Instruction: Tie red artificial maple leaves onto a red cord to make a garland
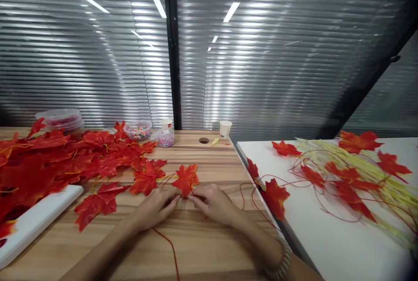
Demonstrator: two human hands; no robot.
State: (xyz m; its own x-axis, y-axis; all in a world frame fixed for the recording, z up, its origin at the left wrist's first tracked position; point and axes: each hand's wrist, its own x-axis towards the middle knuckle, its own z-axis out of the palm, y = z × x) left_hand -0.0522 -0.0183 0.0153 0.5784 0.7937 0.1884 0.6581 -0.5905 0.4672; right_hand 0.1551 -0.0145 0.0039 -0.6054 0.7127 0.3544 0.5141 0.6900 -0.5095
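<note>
A red-orange artificial maple leaf (pixel 185 179) lies flat on the wooden table, its stem end toward me. My left hand (pixel 159 206) is closed at the leaf's lower left, thumb and forefinger pinching the thin red cord. From under that hand the red cord (pixel 170 244) trails to the table's front edge. On the other side of the stem, my right hand (pixel 214 203) is closed in a pinch on the cord too. A bit of cord rises over the leaf beside these fingertips. The exact point where cord and stem meet is hidden by my fingers.
Heaped red leaves (pixel 62 159) cover the table's left, by a white bar-shaped object (pixel 42 218). Bead tubs (pixel 139 132) and paper cups (pixel 225 129) stand at the back. Cord with leaves (pixel 276 198) crosses the gap to a white table (pixel 300 228) holding yellow strands (pixel 313 152).
</note>
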